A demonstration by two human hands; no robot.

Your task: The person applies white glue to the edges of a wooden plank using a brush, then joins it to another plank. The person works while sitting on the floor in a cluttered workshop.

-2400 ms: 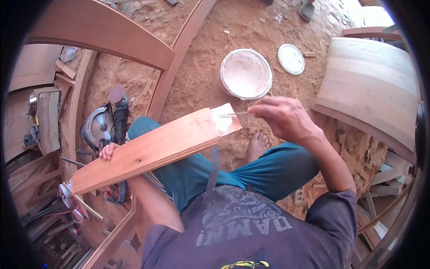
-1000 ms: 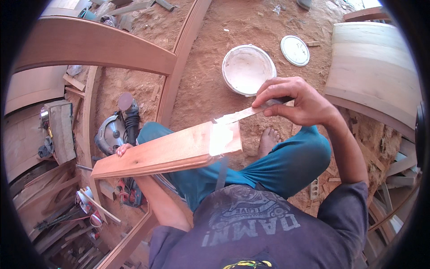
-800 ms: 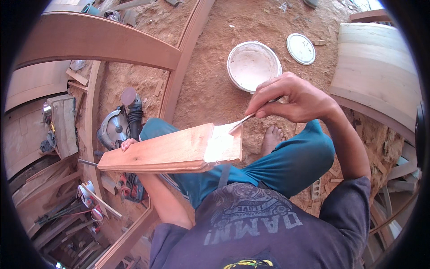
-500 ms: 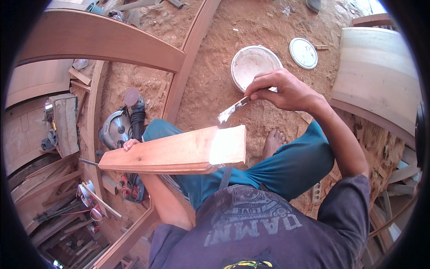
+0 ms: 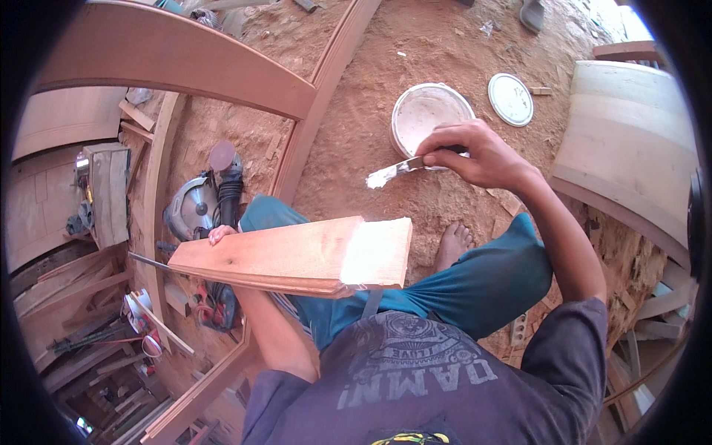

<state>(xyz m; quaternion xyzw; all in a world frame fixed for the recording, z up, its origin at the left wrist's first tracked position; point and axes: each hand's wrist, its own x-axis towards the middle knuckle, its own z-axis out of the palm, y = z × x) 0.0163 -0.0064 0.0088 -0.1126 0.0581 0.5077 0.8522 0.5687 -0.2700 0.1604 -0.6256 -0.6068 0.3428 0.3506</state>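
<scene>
— Plank [image 5: 297, 256] lies across the lap, its far-left end gripped by the left hand [image 5: 221, 235], fingers curled over the edge; white filler is smeared on the right end.

— And the right hand [image 5: 482, 154]?

— Closed around a putty knife [image 5: 400, 169], blade loaded with white paste, held above the dirt between plank and tub.

— Risks?

— I'd judge that paste could drop off the blade onto the ground, or the plank could tip, being held at one end only.

— Containers?

— White tub [image 5: 429, 115], far centre, open, with white paste inside; its lid [image 5: 510, 99] lies just right of it.
</scene>
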